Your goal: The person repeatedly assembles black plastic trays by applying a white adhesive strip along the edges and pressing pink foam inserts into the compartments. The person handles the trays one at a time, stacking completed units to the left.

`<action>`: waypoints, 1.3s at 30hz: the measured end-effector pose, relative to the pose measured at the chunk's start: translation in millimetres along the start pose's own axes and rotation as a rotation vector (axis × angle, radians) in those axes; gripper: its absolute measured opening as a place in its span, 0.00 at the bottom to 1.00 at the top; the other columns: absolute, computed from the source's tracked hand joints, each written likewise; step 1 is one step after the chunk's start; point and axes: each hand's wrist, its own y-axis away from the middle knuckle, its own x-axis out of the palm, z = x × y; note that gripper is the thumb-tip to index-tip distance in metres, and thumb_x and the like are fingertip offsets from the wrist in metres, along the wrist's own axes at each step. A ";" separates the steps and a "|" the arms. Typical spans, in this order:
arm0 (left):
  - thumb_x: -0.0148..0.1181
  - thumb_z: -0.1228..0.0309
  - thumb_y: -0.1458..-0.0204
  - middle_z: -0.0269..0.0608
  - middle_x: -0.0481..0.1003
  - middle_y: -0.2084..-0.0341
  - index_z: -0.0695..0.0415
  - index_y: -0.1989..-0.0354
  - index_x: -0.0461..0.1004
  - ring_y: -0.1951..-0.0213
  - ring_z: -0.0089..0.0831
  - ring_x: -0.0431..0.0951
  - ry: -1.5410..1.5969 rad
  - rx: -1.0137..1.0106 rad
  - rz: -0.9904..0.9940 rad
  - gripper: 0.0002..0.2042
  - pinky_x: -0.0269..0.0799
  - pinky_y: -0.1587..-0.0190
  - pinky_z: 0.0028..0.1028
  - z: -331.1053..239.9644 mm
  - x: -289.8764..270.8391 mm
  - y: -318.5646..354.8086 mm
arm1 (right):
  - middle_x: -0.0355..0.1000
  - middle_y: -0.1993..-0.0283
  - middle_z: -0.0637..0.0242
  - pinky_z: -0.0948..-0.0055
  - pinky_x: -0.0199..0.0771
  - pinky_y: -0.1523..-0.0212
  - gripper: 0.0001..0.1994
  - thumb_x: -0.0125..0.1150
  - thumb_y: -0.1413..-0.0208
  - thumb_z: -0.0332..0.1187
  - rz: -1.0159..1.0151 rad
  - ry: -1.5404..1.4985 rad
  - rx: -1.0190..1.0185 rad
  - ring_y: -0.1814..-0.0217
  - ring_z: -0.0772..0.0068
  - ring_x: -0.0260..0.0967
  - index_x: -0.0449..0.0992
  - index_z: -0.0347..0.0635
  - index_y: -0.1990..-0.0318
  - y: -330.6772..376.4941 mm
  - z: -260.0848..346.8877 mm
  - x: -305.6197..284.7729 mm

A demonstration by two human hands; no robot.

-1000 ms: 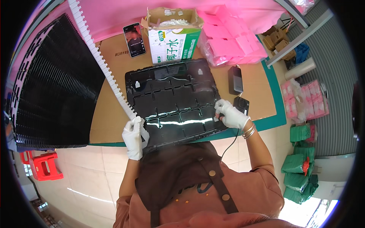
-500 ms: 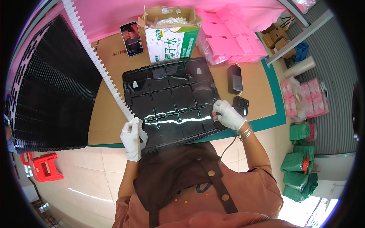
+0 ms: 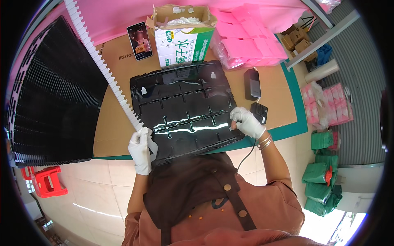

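Note:
A black plastic tray (image 3: 184, 108) with molded ridges lies in front of me, and two small white tabs (image 3: 143, 90) show on its far part. My left hand (image 3: 140, 151), in a white glove, is closed at the tray's left edge around the near end of a long white notched strip (image 3: 107, 73). That strip slants away to the far left. At the right edge of the tray, my gloved right hand (image 3: 248, 123) is bent with thumb and fingers pinched together. A small white tab (image 3: 231, 128) shows at its fingertips, against the tray.
On the left rises a tall stack of black trays (image 3: 57, 94). Behind the tray stand a phone (image 3: 140, 41), a cardboard box (image 3: 180, 47) with white pieces and pink packets (image 3: 250, 45). A black power bank (image 3: 252, 84) and a small black device (image 3: 259, 113) lie right. A red stool (image 3: 50, 182) is lower left.
Both hands keep nearly the same place and grip. The whole view has shifted slightly, and the picture on the phone screen is different.

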 end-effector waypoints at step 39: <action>0.58 0.74 0.42 0.42 0.78 0.68 0.66 0.65 0.76 0.64 0.23 0.78 0.025 0.008 -0.005 0.06 0.74 0.56 0.23 0.7 -2.2 1.3 | 0.66 0.62 0.63 0.68 0.75 0.60 0.11 0.59 0.67 0.09 0.047 0.122 0.119 0.55 0.61 0.63 0.72 0.36 0.79 5.6 5.9 9.1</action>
